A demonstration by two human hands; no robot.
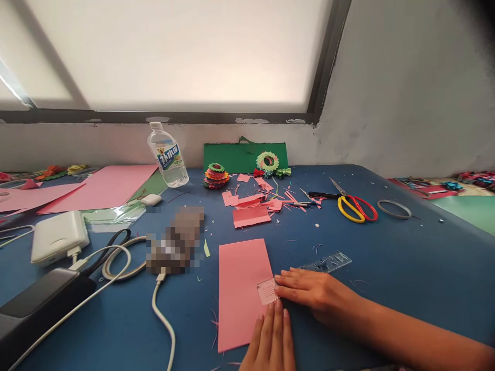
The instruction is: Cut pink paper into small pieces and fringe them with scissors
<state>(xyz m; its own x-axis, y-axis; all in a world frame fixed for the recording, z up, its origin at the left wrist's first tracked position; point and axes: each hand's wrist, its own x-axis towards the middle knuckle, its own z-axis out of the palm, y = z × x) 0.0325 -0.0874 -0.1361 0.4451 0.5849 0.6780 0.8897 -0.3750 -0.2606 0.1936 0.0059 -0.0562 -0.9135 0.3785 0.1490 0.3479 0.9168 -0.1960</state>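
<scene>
A folded-looking pink paper sheet [243, 288] lies on the blue table, its long side running away from me. A clear plastic piece with printed text [266, 292] rests over the sheet's right edge. My right hand [313, 291] lies flat, fingers stretched out, its fingertips on this piece. Past that hand a clear stencil ruler [328, 262] shows; whether the two are one ruler is hidden under the hand. My left hand [271, 340] comes in from the bottom, fingers straight and flat, tips at the clear piece's lower edge and the paper.
Behind the paper lie pink scraps [251, 216], a pen [323, 195], scissors [356, 206] and a ring [394, 208]. A bottle [169, 157], paper rosettes [216, 176] and a green board [228, 154] stand at the back. Cables [166, 319] and a power bank [60, 237] occupy the left.
</scene>
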